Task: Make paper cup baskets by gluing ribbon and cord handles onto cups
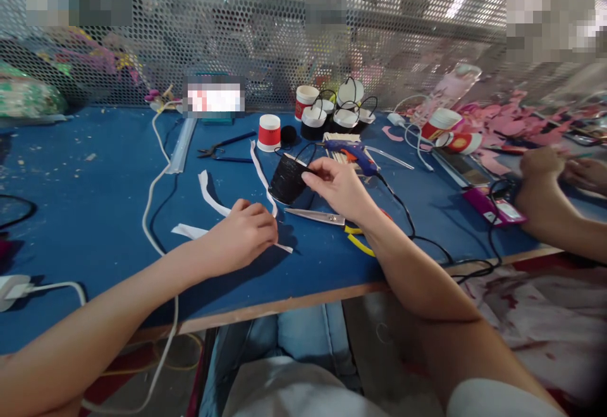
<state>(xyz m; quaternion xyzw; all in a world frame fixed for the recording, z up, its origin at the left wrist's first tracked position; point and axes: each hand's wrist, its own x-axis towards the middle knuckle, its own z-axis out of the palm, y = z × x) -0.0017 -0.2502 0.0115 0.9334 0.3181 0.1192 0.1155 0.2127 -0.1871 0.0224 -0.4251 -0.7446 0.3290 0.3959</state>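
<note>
"What's hidden?"
"Under the left hand (251, 230): its fingers curl over flat white strips (190, 231), tips unseen, so I can't tell whether they grip. The right wrist covers part of the yellow-handled metal scissors (317, 216)."
"And the black, ridged, tapered cup (287, 180)?"
"Tilted, thin black loop on top, its rim pinched in the right hand's (332, 183) fingers."
"Counts?"
"One cup held, one scissors just below those fingers, three strip lengths around the left ones."
</note>
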